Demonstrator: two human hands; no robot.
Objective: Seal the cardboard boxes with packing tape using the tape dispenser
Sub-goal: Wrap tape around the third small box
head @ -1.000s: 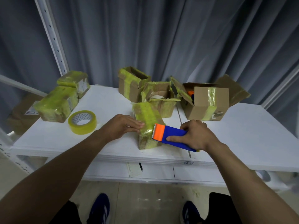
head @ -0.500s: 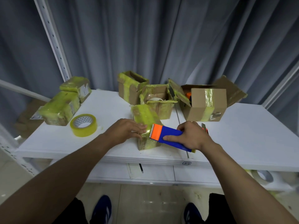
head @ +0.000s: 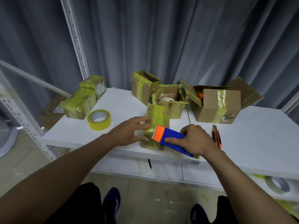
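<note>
A small cardboard box point(head: 157, 117) wrapped in yellowish tape stands near the front edge of the white table point(head: 258, 135). My left hand point(head: 131, 131) presses against its left side, fingers spread along it. My right hand point(head: 194, 139) grips the blue tape dispenser point(head: 173, 139), whose orange toothed end touches the box's near upper edge. The dispenser's tape roll is hidden under my hand.
A yellow tape roll point(head: 99, 119) lies left of the box, two taped boxes point(head: 80, 103) behind it. Open boxes point(head: 144, 86) and a larger open carton point(head: 216, 105) stand at the back. An orange utility knife point(head: 216, 136) lies right of my right hand. Another tape roll point(head: 277, 185) sits on a lower shelf.
My head has tilted, so the table sits lower and closer in view. Both hands stay on the box and dispenser; the utility knife is uncovered to the right of my hand.
</note>
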